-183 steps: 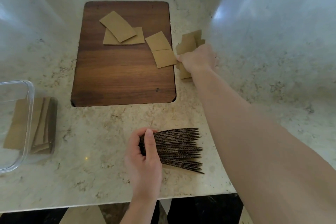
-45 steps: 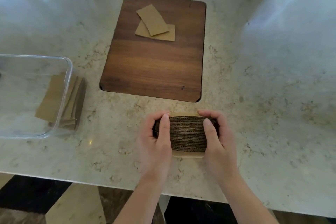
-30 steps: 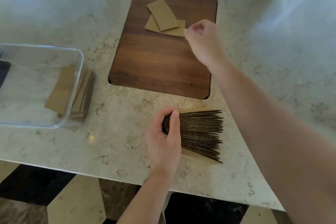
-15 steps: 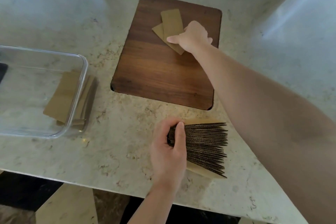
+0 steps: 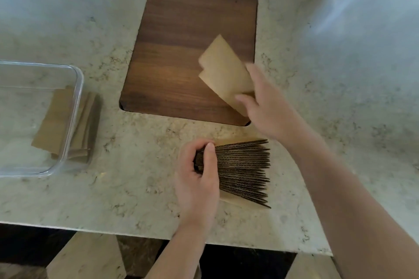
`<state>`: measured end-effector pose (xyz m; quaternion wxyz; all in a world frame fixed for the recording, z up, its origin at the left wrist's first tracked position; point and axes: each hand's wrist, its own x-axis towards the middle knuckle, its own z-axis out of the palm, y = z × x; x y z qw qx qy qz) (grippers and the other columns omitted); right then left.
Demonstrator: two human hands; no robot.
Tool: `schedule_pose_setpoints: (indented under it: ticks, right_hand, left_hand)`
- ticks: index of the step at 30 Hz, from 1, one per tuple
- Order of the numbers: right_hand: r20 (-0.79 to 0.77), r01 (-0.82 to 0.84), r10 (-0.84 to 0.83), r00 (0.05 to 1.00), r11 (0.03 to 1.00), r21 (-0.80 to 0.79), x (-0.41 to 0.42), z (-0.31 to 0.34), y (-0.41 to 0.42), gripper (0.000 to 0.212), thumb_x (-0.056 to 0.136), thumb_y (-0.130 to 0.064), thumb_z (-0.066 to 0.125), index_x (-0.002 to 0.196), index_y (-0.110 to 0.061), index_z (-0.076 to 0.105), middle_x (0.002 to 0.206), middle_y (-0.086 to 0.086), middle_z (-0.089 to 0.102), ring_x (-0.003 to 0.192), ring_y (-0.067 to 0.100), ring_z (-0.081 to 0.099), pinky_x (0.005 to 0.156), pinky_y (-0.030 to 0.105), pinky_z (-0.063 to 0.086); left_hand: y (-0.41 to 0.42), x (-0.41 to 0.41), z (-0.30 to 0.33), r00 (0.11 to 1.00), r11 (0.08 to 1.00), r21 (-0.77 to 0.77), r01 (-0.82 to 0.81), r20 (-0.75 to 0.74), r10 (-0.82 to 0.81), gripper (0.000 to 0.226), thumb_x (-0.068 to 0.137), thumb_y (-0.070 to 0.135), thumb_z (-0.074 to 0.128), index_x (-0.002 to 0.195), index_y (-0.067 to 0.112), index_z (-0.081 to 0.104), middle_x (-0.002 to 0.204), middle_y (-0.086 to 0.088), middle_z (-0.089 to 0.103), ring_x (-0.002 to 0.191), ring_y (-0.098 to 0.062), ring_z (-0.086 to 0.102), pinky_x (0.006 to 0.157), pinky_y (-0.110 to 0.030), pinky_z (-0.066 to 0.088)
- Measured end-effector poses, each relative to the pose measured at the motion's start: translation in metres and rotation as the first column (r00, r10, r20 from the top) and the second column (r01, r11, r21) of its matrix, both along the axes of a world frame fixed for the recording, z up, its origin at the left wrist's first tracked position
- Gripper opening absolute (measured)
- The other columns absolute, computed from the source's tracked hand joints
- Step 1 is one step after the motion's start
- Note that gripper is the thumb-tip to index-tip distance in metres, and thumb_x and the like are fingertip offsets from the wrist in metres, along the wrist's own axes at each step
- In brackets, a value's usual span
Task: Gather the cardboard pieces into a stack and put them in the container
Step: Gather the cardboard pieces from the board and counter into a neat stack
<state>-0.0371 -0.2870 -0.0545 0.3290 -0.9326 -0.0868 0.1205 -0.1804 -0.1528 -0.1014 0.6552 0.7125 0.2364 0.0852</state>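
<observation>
Pinching the fanned stack (image 5: 243, 171) at its near-left end, my left hand (image 5: 197, 179) holds it on edge on the marble counter (image 5: 136, 188), thumb and fingers closed around the bunched ends while the far ends splay out to the right; the corrugated edges face up at me. My right hand (image 5: 265, 106) is closed on two loose cardboard pieces (image 5: 224, 75), gripped at their lower right corner and lifted over the wooden cutting board (image 5: 188, 52), which otherwise looks bare. Off to the left sits the clear container (image 5: 74, 106) with a few pieces (image 5: 54, 124) already lying flat inside it; through the curved wall they look doubled, so I cannot tell how many.

These pieces are light and stiff; a corner pinch is enough for two, but they can pivot against each other, as their offset edges show; I judge a grip across the middle of a long edge would keep them square. The stack is another matter; held only at one end it wants to fan and could spill, so I would slide the new pieces in at the open side, then squeeze both ends flat between my palms before lifting; the paper faces are smooth and may slip past one another if my grip is loose.
</observation>
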Motion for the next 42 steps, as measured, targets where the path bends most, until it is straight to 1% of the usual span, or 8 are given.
schedule_pose_setpoints:
  ticks: [5, 8, 12, 16, 19, 24, 34, 42]
  right_hand:
    - [0.026, -0.208, 0.212, 0.977, 0.970, -0.123, -0.062, 0.013, -0.036, 0.038, 0.110, -0.014, 0.044, 0.137, -0.034, 0.062, 0.106, -0.013, 0.050, 0.103, 0.010, 0.042, 0.086, 0.015, 0.034]
    - [-0.029, -0.216, 0.215, 0.976, 0.976, -0.023, -0.076, 0.010, -0.033, 0.039, 0.110, -0.011, 0.044, 0.137, -0.032, 0.063, 0.113, -0.010, 0.052, 0.108, 0.009, 0.042, 0.093, 0.009, 0.031]
    - [-0.126, -0.115, 0.134, 0.983, 0.983, 0.144, -0.082, 0.001, -0.023, 0.044, 0.099, -0.014, 0.038, 0.123, -0.034, 0.068, 0.116, -0.012, 0.056, 0.119, 0.007, 0.047, 0.100, 0.011, 0.030]
    - [-0.115, -0.007, 0.039, 0.993, 0.965, 0.262, -0.086, -0.009, -0.018, 0.041, 0.098, -0.026, 0.043, 0.133, -0.031, 0.064, 0.126, -0.014, 0.059, 0.122, 0.001, 0.052, 0.105, 0.019, 0.038]
    - [-0.173, 0.221, -0.148, 0.974, 0.793, 0.567, -0.106, -0.016, -0.027, 0.047, 0.097, -0.033, 0.050, 0.143, -0.026, 0.056, 0.133, -0.011, 0.066, 0.125, 0.011, 0.063, 0.101, 0.025, 0.050]
    - [-0.263, 0.366, -0.258, 0.930, 0.569, 0.736, -0.149, -0.028, -0.023, 0.078, 0.091, -0.032, 0.055, 0.163, -0.025, 0.028, 0.169, -0.015, 0.036, 0.155, 0.001, 0.032, 0.120, 0.023, 0.034]
    - [0.011, 0.343, -0.537, 0.843, 0.554, 0.758, -0.177, -0.038, 0.002, 0.071, 0.093, -0.017, 0.055, 0.159, -0.004, 0.033, 0.169, 0.010, 0.036, 0.158, 0.029, 0.031, 0.126, 0.056, 0.028]
    - [-0.079, 0.407, -0.518, 0.852, 0.557, 0.724, -0.156, -0.042, 0.009, 0.072, 0.096, -0.023, 0.054, 0.162, -0.007, 0.029, 0.171, 0.004, 0.032, 0.160, 0.018, 0.028, 0.128, 0.052, 0.026]
  left_hand:
    - [0.000, 0.000, 0.001, 1.000, 1.000, -0.020, 0.005, 0.011, -0.004, 0.018, 0.101, 0.045, 0.055, 0.115, 0.047, 0.067, 0.111, 0.019, 0.071, 0.107, -0.013, 0.070, 0.093, -0.054, 0.061]
    - [-0.001, 0.000, 0.001, 1.000, 1.000, -0.018, -0.018, 0.001, 0.018, 0.040, 0.099, 0.045, 0.056, 0.138, 0.038, 0.059, 0.126, 0.024, 0.065, 0.126, -0.013, 0.064, 0.108, -0.050, 0.056]
    - [-0.002, 0.001, 0.004, 1.000, 0.999, -0.052, -0.005, 0.015, 0.006, 0.053, 0.098, 0.047, 0.054, 0.148, 0.059, 0.042, 0.154, 0.030, 0.050, 0.149, 0.003, 0.044, 0.124, -0.042, 0.041]
    - [-0.002, 0.002, 0.005, 0.999, 0.999, 0.047, 0.009, 0.031, -0.011, 0.034, 0.102, 0.041, 0.048, 0.129, 0.034, 0.067, 0.124, 0.017, 0.070, 0.122, -0.014, 0.065, 0.105, -0.054, 0.054]
    - [-0.003, 0.005, 0.009, 1.000, 1.000, 0.013, 0.003, -0.005, -0.003, 0.027, 0.101, 0.040, 0.047, 0.112, 0.037, 0.071, 0.107, 0.020, 0.071, 0.106, -0.009, 0.066, 0.095, -0.044, 0.056]
    - [-0.002, 0.010, 0.016, 0.997, 0.999, -0.042, 0.003, -0.083, -0.006, 0.033, 0.104, 0.038, 0.041, 0.103, 0.035, 0.074, 0.098, 0.019, 0.072, 0.092, -0.001, 0.065, 0.082, -0.032, 0.050]
    - [-0.005, 0.014, 0.018, 0.997, 1.000, 0.007, -0.015, -0.074, 0.015, 0.028, 0.106, 0.028, 0.046, 0.097, 0.033, 0.072, 0.093, 0.019, 0.071, 0.088, 0.003, 0.063, 0.077, -0.020, 0.046]
    - [-0.001, 0.010, 0.010, 0.999, 1.000, -0.005, -0.004, 0.034, 0.005, 0.032, 0.105, 0.011, 0.043, 0.101, 0.021, 0.073, 0.099, 0.022, 0.073, 0.097, 0.004, 0.066, 0.085, -0.012, 0.047]
